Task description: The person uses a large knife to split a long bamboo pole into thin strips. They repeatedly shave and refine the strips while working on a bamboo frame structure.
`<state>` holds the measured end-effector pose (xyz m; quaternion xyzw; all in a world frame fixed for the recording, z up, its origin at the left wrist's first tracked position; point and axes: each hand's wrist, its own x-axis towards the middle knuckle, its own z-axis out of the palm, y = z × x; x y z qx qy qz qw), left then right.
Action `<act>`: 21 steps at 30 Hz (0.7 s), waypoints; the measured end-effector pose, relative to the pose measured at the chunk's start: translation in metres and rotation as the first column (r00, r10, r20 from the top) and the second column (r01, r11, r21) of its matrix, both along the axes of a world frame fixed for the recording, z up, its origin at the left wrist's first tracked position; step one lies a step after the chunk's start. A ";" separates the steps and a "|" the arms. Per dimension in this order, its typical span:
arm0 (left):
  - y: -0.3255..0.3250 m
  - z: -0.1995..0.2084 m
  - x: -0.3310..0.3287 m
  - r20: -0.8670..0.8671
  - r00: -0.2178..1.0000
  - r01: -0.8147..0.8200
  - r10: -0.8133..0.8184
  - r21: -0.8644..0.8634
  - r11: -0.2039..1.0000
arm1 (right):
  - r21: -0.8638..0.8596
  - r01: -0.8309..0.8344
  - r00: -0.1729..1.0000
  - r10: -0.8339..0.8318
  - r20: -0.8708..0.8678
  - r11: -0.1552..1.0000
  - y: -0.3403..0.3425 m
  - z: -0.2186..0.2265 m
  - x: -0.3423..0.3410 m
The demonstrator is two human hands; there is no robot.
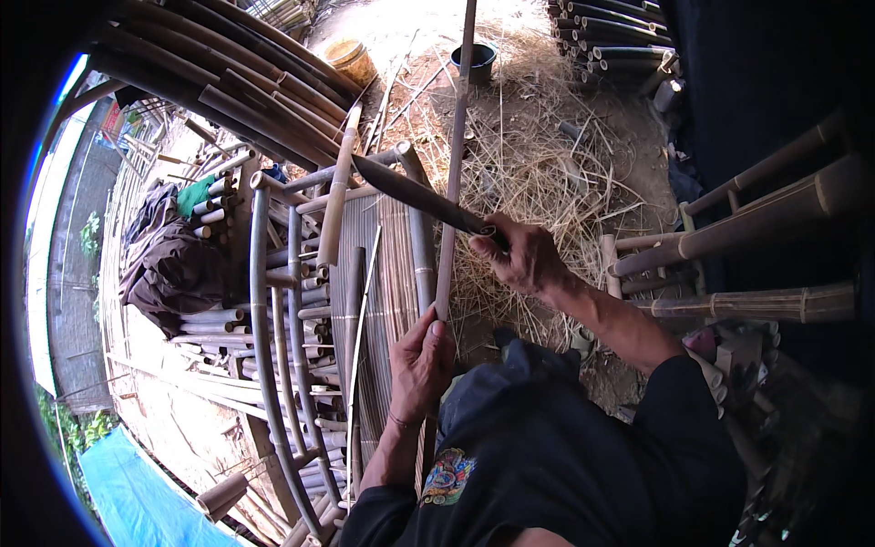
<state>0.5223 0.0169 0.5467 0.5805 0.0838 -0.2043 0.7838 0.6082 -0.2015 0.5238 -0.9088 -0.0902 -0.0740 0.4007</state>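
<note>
My left hand [424,363] is closed around the lower end of a long, flat bamboo strip [457,146], which rises away from me past the top of the view. In my right hand [524,258] is the dark handle of a machete [410,197]. Its long blade points up and to the left, crossing the strip about midway. Whether blade and strip touch, I cannot tell. Left of the strip stands a bamboo bench [392,246] with a slatted top. A short, pale bamboo piece [339,187] slants over the bench's far end, near the blade's tip.
Thick bamboo poles [228,73] lie stacked at the far left. Shavings [538,173] litter the ground ahead, with a black bucket [475,64] and a yellowish bucket [350,60] beyond. Bamboo frames [747,219] flank my right side. A dark cloth [178,260] lies over poles at left.
</note>
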 end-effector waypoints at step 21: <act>0.007 0.018 -0.029 -0.028 0.998 0.057 -0.056 0.022 0.998 | -0.198 -0.042 0.728 0.165 0.666 0.979 -0.015 -0.012 0.018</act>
